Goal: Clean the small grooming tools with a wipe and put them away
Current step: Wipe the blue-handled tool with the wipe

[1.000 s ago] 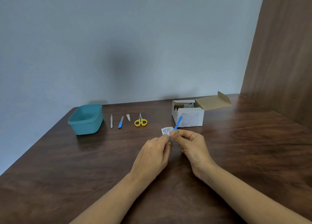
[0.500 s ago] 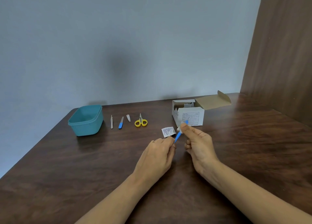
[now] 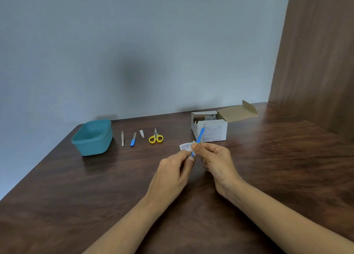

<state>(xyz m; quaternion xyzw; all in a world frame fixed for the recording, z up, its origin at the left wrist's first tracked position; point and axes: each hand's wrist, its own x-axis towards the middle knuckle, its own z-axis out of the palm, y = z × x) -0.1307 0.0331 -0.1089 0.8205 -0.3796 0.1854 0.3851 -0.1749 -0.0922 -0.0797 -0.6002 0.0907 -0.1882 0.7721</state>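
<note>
My left hand (image 3: pixel 172 174) pinches the lower end of a thin blue-handled tool (image 3: pixel 200 136) that points up and away from me. My right hand (image 3: pixel 217 162) pinches a small white wipe (image 3: pixel 194 153) around the tool's shaft, just above the left fingers. A torn wipe wrapper (image 3: pixel 184 147) lies on the table behind my hands. Further left lie tweezers (image 3: pixel 122 138), a blue-handled file (image 3: pixel 133 139), a nail clipper (image 3: pixel 141 134) and yellow scissors (image 3: pixel 156 138) in a row. A teal container (image 3: pixel 93 137) stands open at the far left.
An open white cardboard box (image 3: pixel 209 132) with its flap folded back stands behind my hands. A wooden panel (image 3: pixel 316 62) rises at the right. The dark wood table (image 3: pixel 76 205) meets a grey wall at the back.
My right hand slid the wipe up the blue tool toward its tip, then back down toward my left fingers. My left hand kept its hold on the lower end.
</note>
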